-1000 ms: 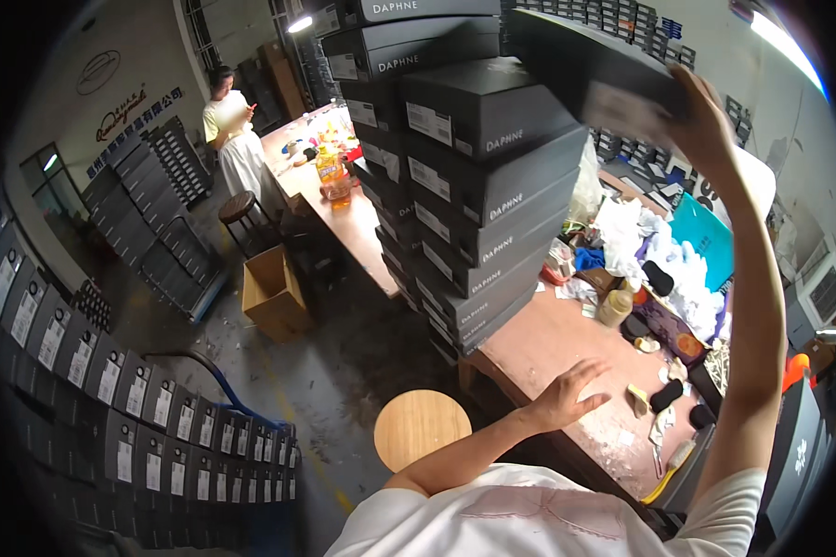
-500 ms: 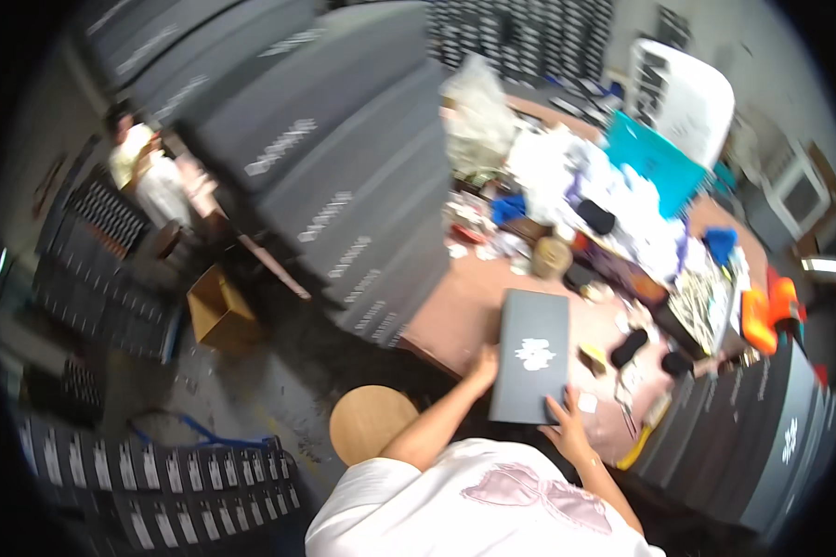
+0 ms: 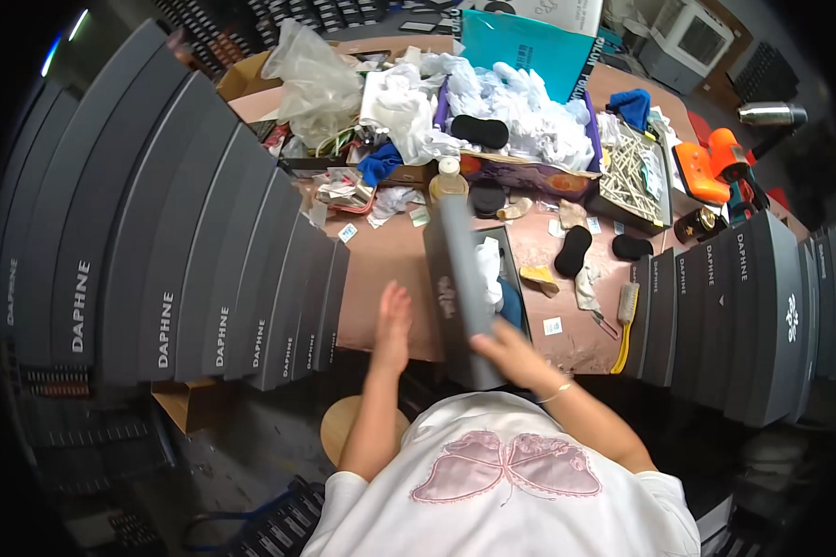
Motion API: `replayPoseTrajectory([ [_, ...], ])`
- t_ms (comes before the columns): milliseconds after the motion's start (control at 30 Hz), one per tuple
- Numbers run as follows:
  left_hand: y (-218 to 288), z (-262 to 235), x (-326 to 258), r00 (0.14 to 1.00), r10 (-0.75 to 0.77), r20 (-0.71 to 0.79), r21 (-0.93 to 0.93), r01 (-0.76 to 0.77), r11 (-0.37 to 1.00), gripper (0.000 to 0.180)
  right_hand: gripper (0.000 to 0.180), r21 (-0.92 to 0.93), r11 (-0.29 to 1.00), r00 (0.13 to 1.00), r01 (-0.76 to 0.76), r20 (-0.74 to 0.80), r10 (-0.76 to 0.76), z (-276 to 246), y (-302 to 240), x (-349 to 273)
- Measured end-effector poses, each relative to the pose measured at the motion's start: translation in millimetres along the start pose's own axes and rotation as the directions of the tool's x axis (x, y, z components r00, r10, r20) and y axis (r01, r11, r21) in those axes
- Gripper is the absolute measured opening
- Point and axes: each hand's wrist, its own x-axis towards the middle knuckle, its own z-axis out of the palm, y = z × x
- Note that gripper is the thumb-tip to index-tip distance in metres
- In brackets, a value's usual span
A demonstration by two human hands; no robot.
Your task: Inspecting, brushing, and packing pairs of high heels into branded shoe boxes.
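Note:
A dark grey shoe box lid stands tilted up on its side, blurred by motion, with my right hand gripping its near right edge. Behind the lid lies the open shoe box, partly covered by it. White paper and something dark blue show inside the box; I cannot make out what the blue thing is. My left hand is raised just left of the lid, fingers stretched out and holding nothing.
Tall stacks of grey shoe boxes flank me, left and right. Across the pink table are a purple bin of crumpled white paper, a tray of sticks, an orange tape dispenser, black pads and a yellow-handled brush.
The closed shoe box held in both hands is now open on the table, its lid lifted by my right hand. My left hand has come off it. The view has turned rightward.

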Motion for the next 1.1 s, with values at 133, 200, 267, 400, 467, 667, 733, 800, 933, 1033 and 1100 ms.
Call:
replayPoseTrajectory([
  [133, 5.1, -82.5, 18.2, 1.0, 0.001, 0.028, 0.272, -0.009, 0.962, 0.078, 0.053, -0.053, 0.991, 0.973, 0.125, 0.202, -0.112, 57.7, -14.9, 16.2],
  [200, -7.2, -116.2, 38.8, 0.995, -0.017, -0.097, 0.718, 0.081, 0.692, 0.079, 0.055, -0.39, 0.89, 0.946, 0.238, -0.116, -0.304, 34.9, 18.7, 17.5],
  [267, -8.2, -108.4, 36.8, 0.931, 0.335, 0.145, 0.918, -0.253, 0.305, 0.074, 0.056, -0.569, 0.822, 0.941, 0.025, -0.265, -0.211, -2.8, 54.1, 24.2],
  [400, -9.5, 7.2, 41.7, 0.736, 0.35, 0.58, 0.677, -0.674, 0.296, 0.073, 0.058, -0.833, 0.532, 0.94, -0.15, -0.288, -0.185, -20.8, 97.2, 58.7],
  [467, -9.5, 56.6, 51.0, 0.676, 0.206, 0.708, 0.68, -0.731, 0.06, 0.076, 0.059, -0.829, 0.496, 0.947, -0.258, -0.317, -0.039, -11.2, 101.0, 74.4],
  [667, -47.2, 57.2, 120.0, 0.647, 0.153, 0.747, 0.538, -0.724, 0.432, 0.034, 0.041, -0.632, 0.738, 0.928, -0.237, -0.372, -0.02, -16.6, 101.2, 73.0],
  [733, -16.6, 54.0, 104.2, 0.66, 0.411, 0.629, 0.529, -0.75, 0.396, 0.028, 0.034, -0.38, 0.895, 0.893, -0.235, -0.448, 0.045, -26.6, 101.5, 66.5],
  [800, 20.6, 44.2, 85.7, 0.73, 0.542, 0.417, 0.544, -0.678, 0.494, 0.026, 0.03, -0.127, 0.979, 0.847, -0.161, -0.527, 0.071, -29.0, 91.6, 63.0],
  [933, 47.3, -8.0, 87.1, 0.778, 0.606, 0.166, 0.681, -0.534, 0.5, 0.027, 0.032, 0.028, 0.991, 0.876, -0.129, -0.466, 0.127, -53.2, 96.4, 52.3],
  [1033, 40.8, -40.3, 101.8, 0.786, 0.479, 0.392, 0.86, -0.497, 0.113, 0.034, 0.031, 0.072, 0.992, 0.923, -0.108, -0.363, 0.126, -68.2, 85.2, 38.9],
  [1100, 57.5, -25.6, 92.8, 0.699, 0.566, 0.436, 0.869, -0.491, -0.062, 0.039, 0.031, -0.112, 0.993, 0.961, -0.046, -0.276, 0.013, -86.3, 63.0, 37.8],
])
